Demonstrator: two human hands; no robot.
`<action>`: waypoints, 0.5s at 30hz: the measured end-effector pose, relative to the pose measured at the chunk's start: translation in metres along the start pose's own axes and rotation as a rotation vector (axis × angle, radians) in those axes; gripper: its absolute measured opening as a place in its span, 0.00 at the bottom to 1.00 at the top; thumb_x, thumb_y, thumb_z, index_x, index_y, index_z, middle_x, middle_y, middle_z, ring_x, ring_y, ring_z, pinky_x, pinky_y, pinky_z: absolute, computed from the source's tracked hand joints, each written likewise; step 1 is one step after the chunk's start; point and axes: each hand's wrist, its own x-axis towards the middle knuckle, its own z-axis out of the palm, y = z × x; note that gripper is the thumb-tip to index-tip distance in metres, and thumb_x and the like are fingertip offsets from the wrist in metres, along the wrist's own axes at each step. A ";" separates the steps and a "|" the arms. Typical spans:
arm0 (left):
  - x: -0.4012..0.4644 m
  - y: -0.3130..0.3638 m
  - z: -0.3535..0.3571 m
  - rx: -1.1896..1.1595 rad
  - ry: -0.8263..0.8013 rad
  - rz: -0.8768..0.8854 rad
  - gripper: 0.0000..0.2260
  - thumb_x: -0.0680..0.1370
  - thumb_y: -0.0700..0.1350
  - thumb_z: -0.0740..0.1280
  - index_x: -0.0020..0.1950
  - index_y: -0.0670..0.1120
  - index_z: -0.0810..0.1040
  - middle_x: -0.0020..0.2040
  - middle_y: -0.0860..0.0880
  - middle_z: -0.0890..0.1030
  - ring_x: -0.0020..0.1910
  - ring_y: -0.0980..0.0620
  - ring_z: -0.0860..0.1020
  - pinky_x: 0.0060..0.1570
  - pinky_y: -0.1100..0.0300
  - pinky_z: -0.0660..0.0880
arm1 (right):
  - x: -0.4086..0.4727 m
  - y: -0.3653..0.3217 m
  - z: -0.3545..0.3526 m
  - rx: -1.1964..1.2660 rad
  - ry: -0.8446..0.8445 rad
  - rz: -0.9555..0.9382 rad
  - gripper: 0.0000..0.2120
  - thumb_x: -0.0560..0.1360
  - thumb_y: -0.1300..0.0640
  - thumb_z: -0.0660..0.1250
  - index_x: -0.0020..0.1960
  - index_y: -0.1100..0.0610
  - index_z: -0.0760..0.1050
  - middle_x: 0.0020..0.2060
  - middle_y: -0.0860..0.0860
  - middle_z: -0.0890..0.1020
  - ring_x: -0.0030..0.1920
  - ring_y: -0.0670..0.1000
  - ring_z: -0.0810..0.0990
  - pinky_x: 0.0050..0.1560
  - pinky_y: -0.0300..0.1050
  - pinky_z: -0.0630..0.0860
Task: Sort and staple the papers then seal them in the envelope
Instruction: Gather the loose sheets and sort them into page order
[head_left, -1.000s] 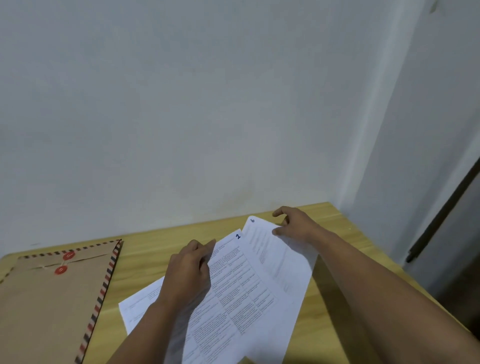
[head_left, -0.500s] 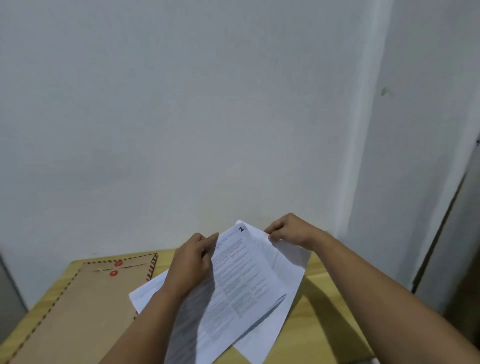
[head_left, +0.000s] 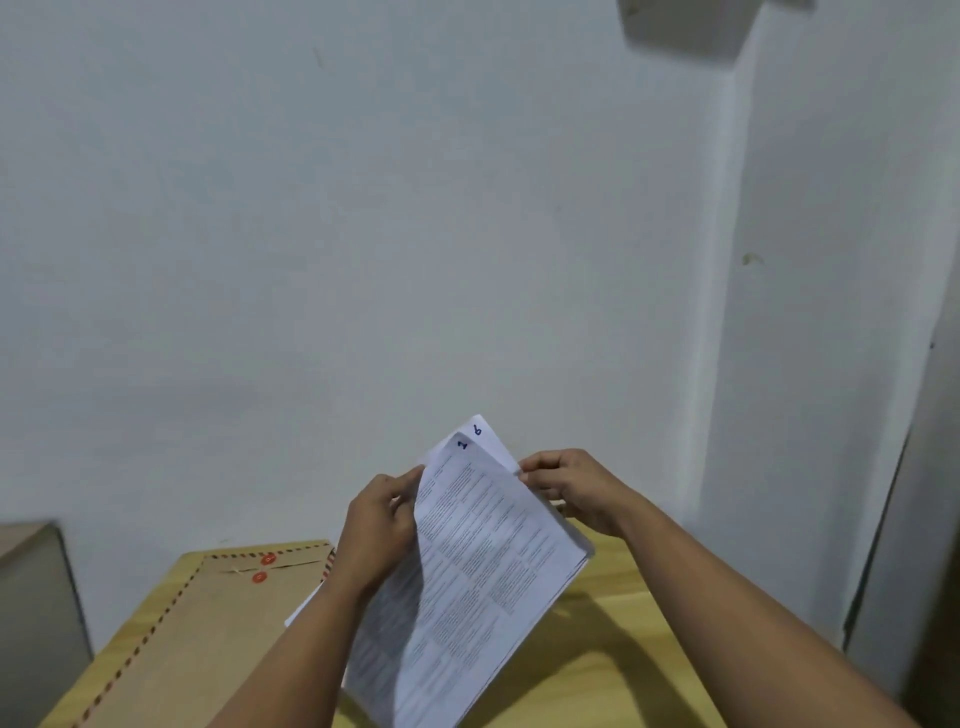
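Wooden table (head_left: 639, 613) against pale wall. Envelope (head_left: 197, 623): brown, striped border, red string buttons, flat, left of both grips. Left hand (head_left: 382, 525) pinches papers (head_left: 483, 561) at left edge; right hand (head_left: 566, 488) pinches top-right edge. Sheets: white, printed, hand-numbered corners, raised above table, long axis running toward wearer.

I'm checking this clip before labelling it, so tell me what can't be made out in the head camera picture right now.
- Printed text on the papers: too small and blurred to read in the head view.
- How many sheets: they overlap, and the bottom edge cuts them off.
- A sheet lying beside the envelope: mostly hidden behind the left hand and its forearm.
- Right hand fingertips: behind the sheets.
- A stapler: none in view.
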 end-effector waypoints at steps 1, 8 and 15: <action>0.000 0.002 -0.001 0.002 0.003 0.008 0.22 0.81 0.38 0.62 0.66 0.64 0.78 0.47 0.52 0.79 0.48 0.60 0.78 0.48 0.64 0.73 | -0.001 -0.003 0.001 -0.008 -0.002 0.002 0.07 0.79 0.60 0.72 0.55 0.60 0.86 0.43 0.48 0.85 0.43 0.49 0.80 0.45 0.44 0.72; 0.003 0.006 -0.006 0.023 0.015 0.030 0.19 0.83 0.42 0.63 0.66 0.64 0.78 0.47 0.51 0.79 0.49 0.60 0.77 0.47 0.67 0.71 | -0.006 -0.017 0.001 -0.093 -0.006 -0.040 0.07 0.80 0.60 0.70 0.55 0.60 0.86 0.46 0.49 0.87 0.42 0.44 0.83 0.45 0.37 0.75; 0.003 0.011 -0.004 0.009 0.011 0.019 0.20 0.82 0.41 0.62 0.66 0.64 0.79 0.48 0.51 0.79 0.49 0.60 0.78 0.47 0.66 0.72 | -0.008 -0.022 0.002 -0.068 -0.060 -0.002 0.08 0.80 0.63 0.67 0.54 0.61 0.85 0.45 0.51 0.86 0.43 0.48 0.83 0.47 0.44 0.77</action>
